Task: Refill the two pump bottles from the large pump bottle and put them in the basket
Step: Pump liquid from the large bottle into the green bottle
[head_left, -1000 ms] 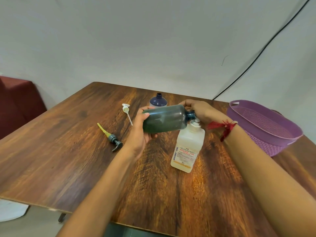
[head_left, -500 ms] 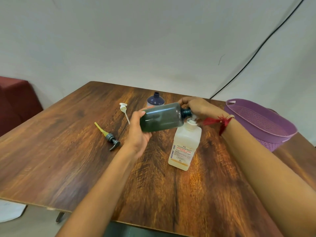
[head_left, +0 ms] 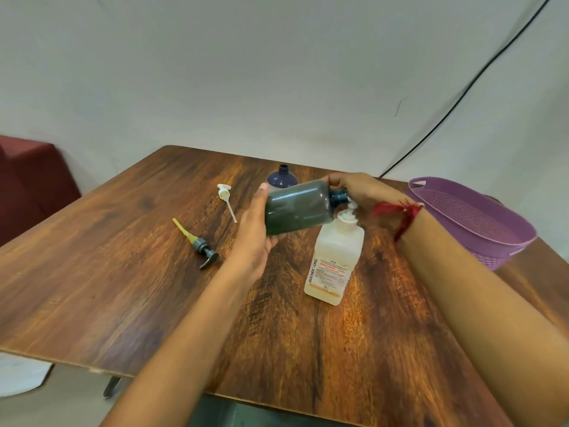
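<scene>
green bottle (head_left: 297, 208): lying nearly level in the air above the bench (head_left: 107, 272), its open neck pointing right and meeting the white nozzle of the large pump bottle (head_left: 337, 263).
left hand (head_left: 254, 238): cups the base of the green bottle, thumb up along its end and fingers curled under it.
right hand (head_left: 361, 191): curled over the green bottle's shoulder and neck, directly above the pump head; whether it is pressing the pump I cannot tell.
large pump bottle: upright on the bench, label facing the camera, just below the neck of the green bottle.
blue bottle (head_left: 282, 177): upright and uncapped behind the green one, apparently not yet filled.
loose pumps: white pump (head_left: 226, 200) and grey pump (head_left: 201, 249) lie on the bench to the left.
basket (head_left: 498, 257): at the right edge of the bench, well apart from the bottles.
step in hand: filling the green bottle, by my reading.
doing it well: keep the neck seated over the nozzle tip and tilt the base slightly lower so liquid runs inward; press straight down so the tall bottle does not tip.
risk: a slipped neck would squirt onto the bench.
</scene>
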A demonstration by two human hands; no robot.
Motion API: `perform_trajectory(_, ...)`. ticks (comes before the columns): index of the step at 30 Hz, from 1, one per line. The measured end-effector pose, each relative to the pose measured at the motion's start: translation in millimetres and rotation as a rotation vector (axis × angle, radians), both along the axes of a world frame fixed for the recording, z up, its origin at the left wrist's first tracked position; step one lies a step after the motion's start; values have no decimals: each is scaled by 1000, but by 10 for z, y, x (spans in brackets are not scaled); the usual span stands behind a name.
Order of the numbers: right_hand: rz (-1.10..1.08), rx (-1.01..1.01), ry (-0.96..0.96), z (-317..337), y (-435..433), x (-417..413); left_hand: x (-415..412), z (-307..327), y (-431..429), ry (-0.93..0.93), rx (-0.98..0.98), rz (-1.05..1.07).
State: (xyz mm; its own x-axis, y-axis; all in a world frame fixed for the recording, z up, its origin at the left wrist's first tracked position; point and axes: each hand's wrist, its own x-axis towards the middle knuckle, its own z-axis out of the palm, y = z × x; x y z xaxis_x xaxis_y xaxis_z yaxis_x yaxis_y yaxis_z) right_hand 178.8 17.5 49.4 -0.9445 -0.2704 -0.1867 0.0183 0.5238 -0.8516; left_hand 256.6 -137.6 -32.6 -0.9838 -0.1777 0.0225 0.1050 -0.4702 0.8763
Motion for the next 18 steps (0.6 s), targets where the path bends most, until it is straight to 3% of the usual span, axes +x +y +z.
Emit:
perform_trajectory(5, -17, 66, 83, -112, 8, -5, 12, -86, -15, -12, -245, 41)
perform_trajectory(12, 47, 146, 114, -35, 7, -12, 20, -90, -33, 40, -170, 35)
perform_trajectory(16, -50, -90, 93, -106, -1, 40, 18, -25, -42, 97, -152, 14)
perform_trajectory(18, -59, -113, 109, -130, -2, 54, 25, -27, -39, 85, -137, 28)
